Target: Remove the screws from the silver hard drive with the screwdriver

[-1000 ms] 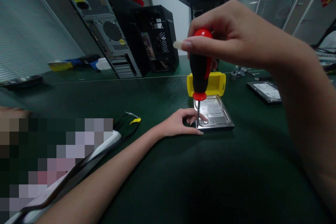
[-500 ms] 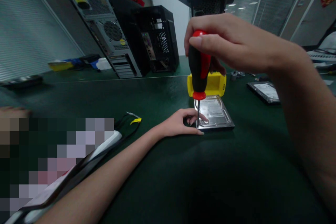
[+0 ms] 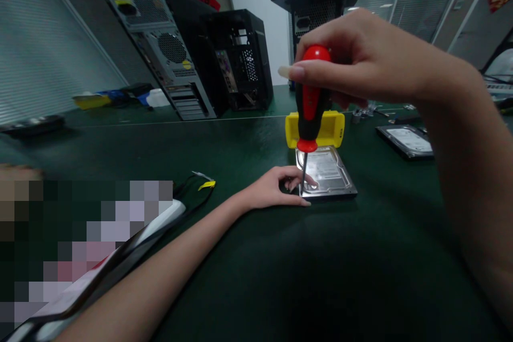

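A silver hard drive (image 3: 326,170) lies flat on the green tabletop. My left hand (image 3: 276,187) grips its near left corner, with the thumb along the front edge and a finger on the top face. In my right hand (image 3: 344,64) is a red and black screwdriver (image 3: 310,112), held by the handle between thumb and fingers. Its shaft points down, and the tip meets the drive's near left corner. Whatever sits under the tip is too small to make out. Just behind the drive stands an open yellow case (image 3: 332,127).
A second hard drive (image 3: 409,140) lies to the right. Computer cases (image 3: 160,48), (image 3: 244,59) stand at the back. Small parts (image 3: 363,113) lie beyond the yellow case. Cables with a yellow tag (image 3: 207,185) are at the left, near another person's hand (image 3: 18,172).
My right hand has shifted a little to the right and turned on the handle. The screwdriver now leans more to the right at its top. My left hand and the drive stay put.
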A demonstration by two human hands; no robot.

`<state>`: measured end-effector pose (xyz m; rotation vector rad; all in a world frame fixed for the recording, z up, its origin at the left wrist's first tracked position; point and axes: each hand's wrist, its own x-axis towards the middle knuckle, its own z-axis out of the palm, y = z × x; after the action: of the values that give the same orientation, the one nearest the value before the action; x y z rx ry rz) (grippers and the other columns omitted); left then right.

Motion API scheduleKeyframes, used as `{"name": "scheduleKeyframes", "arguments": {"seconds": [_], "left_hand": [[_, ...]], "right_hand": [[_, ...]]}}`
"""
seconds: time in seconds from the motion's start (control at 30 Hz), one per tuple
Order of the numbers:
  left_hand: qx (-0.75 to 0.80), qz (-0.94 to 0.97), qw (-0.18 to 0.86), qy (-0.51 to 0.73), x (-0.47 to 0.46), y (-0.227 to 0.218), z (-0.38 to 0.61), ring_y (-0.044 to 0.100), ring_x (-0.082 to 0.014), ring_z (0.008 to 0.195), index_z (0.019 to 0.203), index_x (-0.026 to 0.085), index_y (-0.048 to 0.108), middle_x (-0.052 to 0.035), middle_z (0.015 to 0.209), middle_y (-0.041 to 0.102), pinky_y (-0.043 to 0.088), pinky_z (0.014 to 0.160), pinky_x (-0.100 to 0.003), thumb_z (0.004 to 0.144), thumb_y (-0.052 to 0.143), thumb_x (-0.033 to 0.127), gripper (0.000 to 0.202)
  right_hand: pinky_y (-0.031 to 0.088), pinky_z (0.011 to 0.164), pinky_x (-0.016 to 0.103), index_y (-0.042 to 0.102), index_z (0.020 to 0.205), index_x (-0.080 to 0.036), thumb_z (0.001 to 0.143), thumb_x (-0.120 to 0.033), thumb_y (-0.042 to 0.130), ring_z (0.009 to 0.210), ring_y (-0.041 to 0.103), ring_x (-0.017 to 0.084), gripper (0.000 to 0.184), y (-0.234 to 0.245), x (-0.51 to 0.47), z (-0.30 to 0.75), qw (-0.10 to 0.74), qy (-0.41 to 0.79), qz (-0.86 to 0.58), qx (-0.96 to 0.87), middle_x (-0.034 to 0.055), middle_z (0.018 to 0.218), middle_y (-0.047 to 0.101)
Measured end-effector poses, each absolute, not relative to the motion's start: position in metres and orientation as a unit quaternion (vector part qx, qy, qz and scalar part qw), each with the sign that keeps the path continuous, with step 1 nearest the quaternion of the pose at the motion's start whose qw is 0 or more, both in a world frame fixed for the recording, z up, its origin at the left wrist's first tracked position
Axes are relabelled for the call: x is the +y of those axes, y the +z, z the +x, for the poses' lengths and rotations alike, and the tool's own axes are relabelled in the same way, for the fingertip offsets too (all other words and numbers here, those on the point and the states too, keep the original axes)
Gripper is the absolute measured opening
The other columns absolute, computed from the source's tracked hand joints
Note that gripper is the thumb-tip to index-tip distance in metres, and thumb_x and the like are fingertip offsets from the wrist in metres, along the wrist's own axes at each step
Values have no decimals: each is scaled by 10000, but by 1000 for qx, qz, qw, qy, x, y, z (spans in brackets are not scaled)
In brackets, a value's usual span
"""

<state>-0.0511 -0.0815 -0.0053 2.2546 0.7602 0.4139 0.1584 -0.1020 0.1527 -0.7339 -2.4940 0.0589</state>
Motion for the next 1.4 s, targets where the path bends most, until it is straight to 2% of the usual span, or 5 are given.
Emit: {"name": "scheduleKeyframes", "arguments": {"seconds": [0.2,0.5,1.13,1.27,1.4], "left_hand": [[297,871,356,159,-82,-4,-51,401,-105,674,1057,184,598,17,766,456,289,618,-235,703,667,406,423],[294,873,356,159,-82,-6,-50,409,-107,687,1081,184,588,-5,838,511,292,614,-234,711,664,403,437],[296,873,354,159,-81,-6,-50,405,-106,681,1069,197,595,17,769,461,299,624,-235,707,669,403,423],[298,870,357,162,-82,-6,-50,404,-107,681,1080,192,592,15,775,461,298,619,-232,704,668,410,441],[297,870,359,159,-82,-7,-50,397,-103,668,1081,192,594,20,760,446,294,609,-227,705,663,421,446]], "right_hand": [[373,386,228,559,821,-261,838,-527,425,472,497,86,298,152,-104,157,267,31,-278,-922,5,636,558],[335,413,188,565,794,-128,849,-525,413,506,423,43,429,151,-104,153,277,-6,-276,-920,-18,621,474],[309,395,208,557,730,-150,829,-593,382,467,398,47,487,149,-102,155,277,-49,-308,-909,-22,570,461],[316,409,226,553,752,-175,845,-571,375,478,408,56,444,149,-102,155,277,-38,-312,-908,-19,596,482],[327,455,261,510,713,-207,899,-509,278,530,448,75,424,151,-103,157,276,-34,-340,-898,-13,628,490]]}}
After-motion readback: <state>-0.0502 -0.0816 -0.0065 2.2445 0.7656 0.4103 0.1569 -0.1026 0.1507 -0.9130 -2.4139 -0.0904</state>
